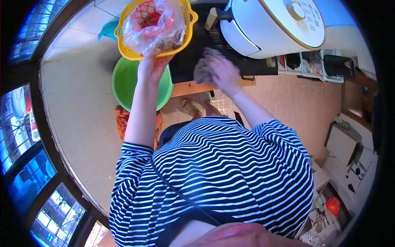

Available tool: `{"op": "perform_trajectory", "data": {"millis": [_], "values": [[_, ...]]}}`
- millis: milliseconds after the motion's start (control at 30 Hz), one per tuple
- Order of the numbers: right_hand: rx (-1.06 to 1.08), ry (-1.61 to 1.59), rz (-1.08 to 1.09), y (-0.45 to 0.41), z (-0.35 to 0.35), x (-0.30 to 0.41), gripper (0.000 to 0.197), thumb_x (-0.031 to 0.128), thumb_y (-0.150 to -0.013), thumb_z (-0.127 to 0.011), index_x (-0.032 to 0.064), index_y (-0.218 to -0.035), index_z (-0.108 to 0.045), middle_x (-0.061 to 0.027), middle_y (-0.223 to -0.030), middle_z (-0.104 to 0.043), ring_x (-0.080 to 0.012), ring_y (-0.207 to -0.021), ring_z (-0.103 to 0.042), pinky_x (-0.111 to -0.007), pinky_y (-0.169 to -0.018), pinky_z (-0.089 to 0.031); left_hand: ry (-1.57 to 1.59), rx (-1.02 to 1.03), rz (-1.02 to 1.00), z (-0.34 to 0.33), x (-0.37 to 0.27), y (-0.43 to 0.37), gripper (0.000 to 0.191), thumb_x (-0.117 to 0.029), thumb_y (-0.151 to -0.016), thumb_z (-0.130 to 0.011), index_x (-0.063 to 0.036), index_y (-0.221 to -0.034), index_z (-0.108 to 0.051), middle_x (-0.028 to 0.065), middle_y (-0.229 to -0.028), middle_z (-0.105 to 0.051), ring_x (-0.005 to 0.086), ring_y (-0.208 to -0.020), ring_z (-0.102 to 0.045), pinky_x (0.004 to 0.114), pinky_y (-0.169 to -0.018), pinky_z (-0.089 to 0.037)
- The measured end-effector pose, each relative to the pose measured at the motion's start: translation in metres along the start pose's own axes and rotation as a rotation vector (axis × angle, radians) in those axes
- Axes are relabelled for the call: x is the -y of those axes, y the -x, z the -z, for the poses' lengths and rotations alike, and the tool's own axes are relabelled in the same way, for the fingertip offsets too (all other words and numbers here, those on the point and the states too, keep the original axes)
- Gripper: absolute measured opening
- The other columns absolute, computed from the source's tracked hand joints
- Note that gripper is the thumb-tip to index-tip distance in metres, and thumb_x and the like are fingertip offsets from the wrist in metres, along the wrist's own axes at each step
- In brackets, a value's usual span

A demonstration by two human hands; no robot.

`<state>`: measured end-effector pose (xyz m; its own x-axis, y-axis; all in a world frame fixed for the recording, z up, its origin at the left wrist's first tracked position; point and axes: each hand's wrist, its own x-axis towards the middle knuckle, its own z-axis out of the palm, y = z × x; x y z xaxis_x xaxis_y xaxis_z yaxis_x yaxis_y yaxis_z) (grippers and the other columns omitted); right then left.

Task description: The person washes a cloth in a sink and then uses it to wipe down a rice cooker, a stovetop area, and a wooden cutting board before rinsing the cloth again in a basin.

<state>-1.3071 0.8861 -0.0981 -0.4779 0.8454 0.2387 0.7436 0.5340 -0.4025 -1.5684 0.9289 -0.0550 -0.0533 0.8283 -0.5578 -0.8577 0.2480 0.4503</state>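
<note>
My left hand [154,66] grips the near rim of a yellow plastic basket [189,32] at the top. Clear plastic bags [172,24] and a red net bag [145,15] lie inside it; their contents are partly hidden. Slightly blurred, my right hand [224,72] presses a crumpled grey-brown cloth [203,69] on the black tabletop [188,58]. Behind that hand a white air fryer [253,27] with a gold-edged lid stands on the same top, its handle [216,17] pointing left.
Below the basket, left of the tabletop, is a green plastic basin [123,83] with orange-red fabric [122,119] under it. Pale blue trays [333,77] holding small items adjoin the tabletop at the right. A tiled wall [80,102] and barred windows run along the left.
</note>
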Motion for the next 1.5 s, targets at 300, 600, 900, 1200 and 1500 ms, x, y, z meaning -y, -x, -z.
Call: {"op": "perform_trajectory", "data": {"millis": [300, 600, 900, 1200, 1500], "values": [[-0.162, 0.163, -0.242, 0.092, 0.061, -0.113, 0.045, 0.002, -0.068, -0.056, 0.0063, -0.112, -0.049, -0.0105, -0.119, -0.049, -0.0312, -0.111, -0.043, -0.039, -0.096, -0.034, -0.108, 0.122, -0.066, -0.013, 0.049, -0.037, 0.044, 0.005, -0.079, -0.035, 0.0029, -0.122, -0.028, 0.0235, -0.121, -0.038, 0.0410, -0.105, -0.047, 0.052, -0.080, -0.049], [-0.086, -0.023, 0.031, 0.021, 0.009, 0.010, 0.040, 0.007, -0.073, -0.055, 0.0039, -0.112, -0.050, -0.0111, -0.116, -0.051, -0.0312, -0.110, -0.045, -0.039, -0.095, -0.033, -0.041, -0.031, -0.092, -0.021, 0.063, -0.031, 0.051, 0.004, -0.075, -0.049, -0.0057, -0.118, -0.021, 0.0241, -0.107, -0.047, 0.0396, -0.085, -0.057, 0.052, -0.071, -0.051], [0.009, 0.012, 0.002, 0.032, 0.038, -0.049, 0.043, 0.008, -0.069, -0.056, 0.0073, -0.112, -0.051, -0.0094, -0.116, -0.052, -0.0279, -0.109, -0.046, -0.038, -0.094, -0.036, -0.002, 0.079, -0.072, -0.006, 0.050, -0.027, 0.069, 0.008, -0.067, -0.062, -0.0124, -0.117, -0.019, 0.0218, -0.108, -0.044, 0.0407, -0.086, -0.055, 0.054, -0.070, -0.050], [-0.116, 0.232, -0.160, 0.070, 0.059, -0.079, 0.039, 0.010, -0.073, -0.057, 0.0044, -0.111, -0.051, -0.0087, -0.116, -0.053, -0.0291, -0.103, -0.048, -0.037, -0.091, -0.036, -0.010, 0.010, 0.140, 0.032, 0.027, 0.047, 0.060, -0.007, -0.078, -0.060, 0.0104, -0.122, -0.025, 0.0334, -0.123, -0.029, 0.0462, -0.109, -0.041, 0.049, -0.091, -0.041], [-0.055, -0.065, 0.089, -0.004, -0.003, 0.043, 0.031, 0.013, -0.075, -0.057, 0.0060, -0.105, -0.055, -0.0081, -0.108, -0.057, -0.0273, -0.100, -0.051, -0.035, -0.086, -0.041, 0.142, -0.544, -0.091, 0.197, -0.049, 0.118, 0.052, -0.012, -0.082, -0.053, 0.0051, -0.124, -0.027, 0.0268, -0.124, -0.036, 0.0392, -0.112, -0.040, 0.045, -0.094, -0.039]]}}
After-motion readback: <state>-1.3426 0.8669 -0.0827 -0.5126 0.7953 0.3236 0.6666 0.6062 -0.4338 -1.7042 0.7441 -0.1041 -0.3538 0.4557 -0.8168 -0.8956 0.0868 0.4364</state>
